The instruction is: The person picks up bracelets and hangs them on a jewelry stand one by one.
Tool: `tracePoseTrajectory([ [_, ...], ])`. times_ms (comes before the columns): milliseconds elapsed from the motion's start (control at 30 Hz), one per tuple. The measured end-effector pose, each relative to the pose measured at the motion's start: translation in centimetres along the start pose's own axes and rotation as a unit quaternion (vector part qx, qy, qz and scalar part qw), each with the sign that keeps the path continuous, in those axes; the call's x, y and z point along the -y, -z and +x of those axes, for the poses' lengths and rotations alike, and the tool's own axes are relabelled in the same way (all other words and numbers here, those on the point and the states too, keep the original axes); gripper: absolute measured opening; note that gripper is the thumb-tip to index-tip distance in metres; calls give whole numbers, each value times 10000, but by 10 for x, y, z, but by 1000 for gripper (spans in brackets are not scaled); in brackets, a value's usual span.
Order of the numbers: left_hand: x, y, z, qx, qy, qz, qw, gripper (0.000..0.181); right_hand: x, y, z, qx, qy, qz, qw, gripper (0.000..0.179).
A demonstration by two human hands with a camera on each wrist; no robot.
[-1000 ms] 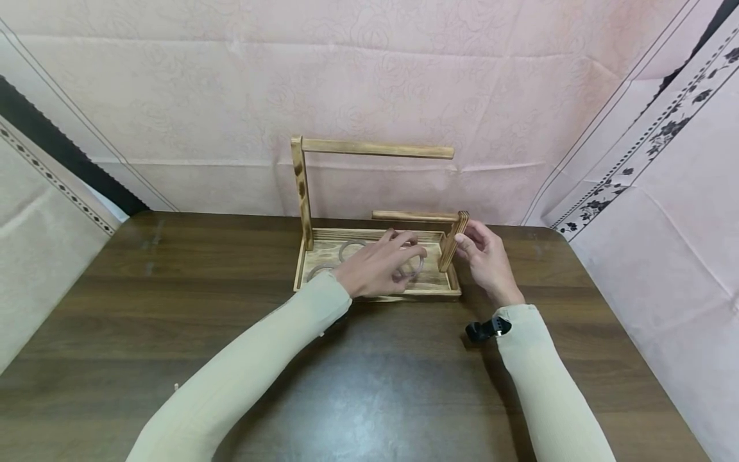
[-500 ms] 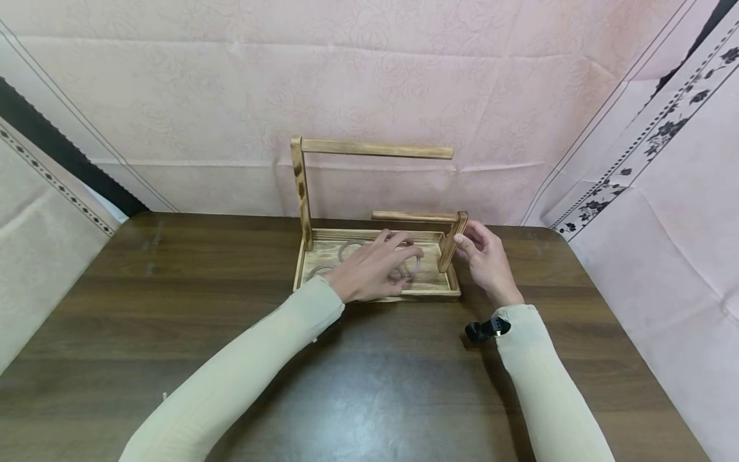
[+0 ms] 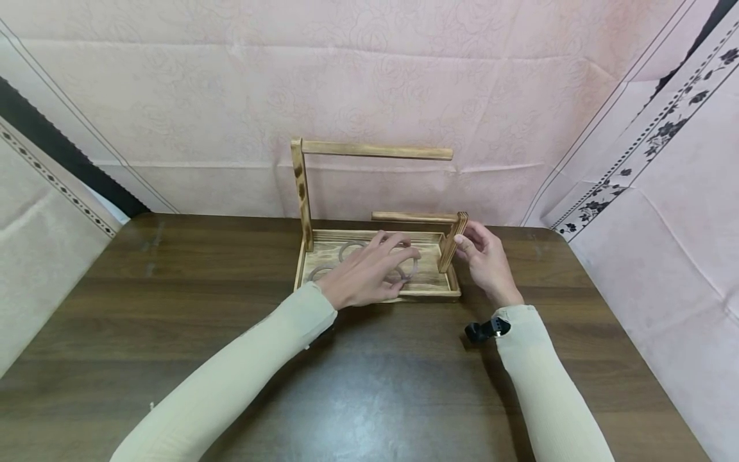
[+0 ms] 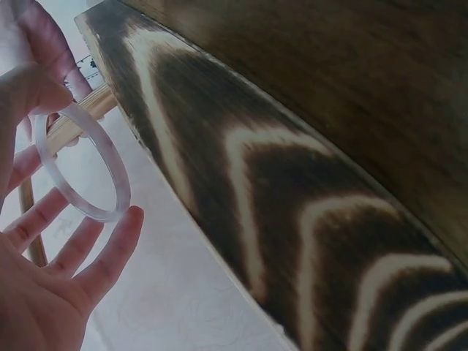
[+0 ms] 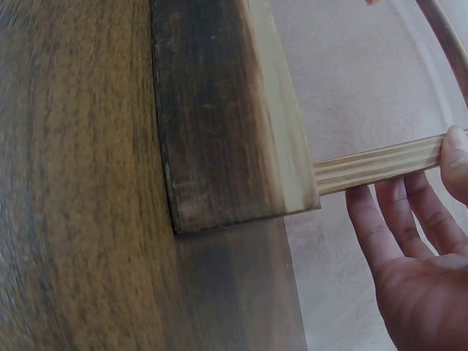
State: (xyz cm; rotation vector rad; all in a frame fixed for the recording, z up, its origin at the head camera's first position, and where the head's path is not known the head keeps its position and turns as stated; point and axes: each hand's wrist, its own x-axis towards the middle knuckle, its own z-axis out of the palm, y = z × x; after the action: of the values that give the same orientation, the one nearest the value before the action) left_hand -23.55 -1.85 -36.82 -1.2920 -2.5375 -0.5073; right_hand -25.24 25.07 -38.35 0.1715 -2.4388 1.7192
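from afar, i have the left hand (image 3: 364, 273) pinching a translucent bangle (image 4: 119, 175) by opposite edges, thumb against fingertips, presumably to leave its opening free, over a wooden tray (image 3: 427, 294). the right hand (image 3: 485, 260) grips the short post (image 3: 453, 242) between thumb and fingers, probably steadying it. i count two posts, two bars (image 3: 378, 151), one tray, three clear bangles: one held, two more bangles (image 3: 340, 251) lying in the tray.

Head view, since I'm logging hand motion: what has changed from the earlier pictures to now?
The left hand has shifted slightly left and toward the person with the ring it holds. The right hand still grips the short post; the wooden tray stays put.
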Motion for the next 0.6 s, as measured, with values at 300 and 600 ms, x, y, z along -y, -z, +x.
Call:
tracePoseTrajectory([
  [300, 0, 4, -6, -174, 66, 201, 9996, 55, 1, 0, -1, -27, 10, 28, 10000, 40],
  [600, 1, 7, -14, -407, -39, 103, 9991, 51, 1, 0, -1, -23, -4, 41, 10000, 39],
])
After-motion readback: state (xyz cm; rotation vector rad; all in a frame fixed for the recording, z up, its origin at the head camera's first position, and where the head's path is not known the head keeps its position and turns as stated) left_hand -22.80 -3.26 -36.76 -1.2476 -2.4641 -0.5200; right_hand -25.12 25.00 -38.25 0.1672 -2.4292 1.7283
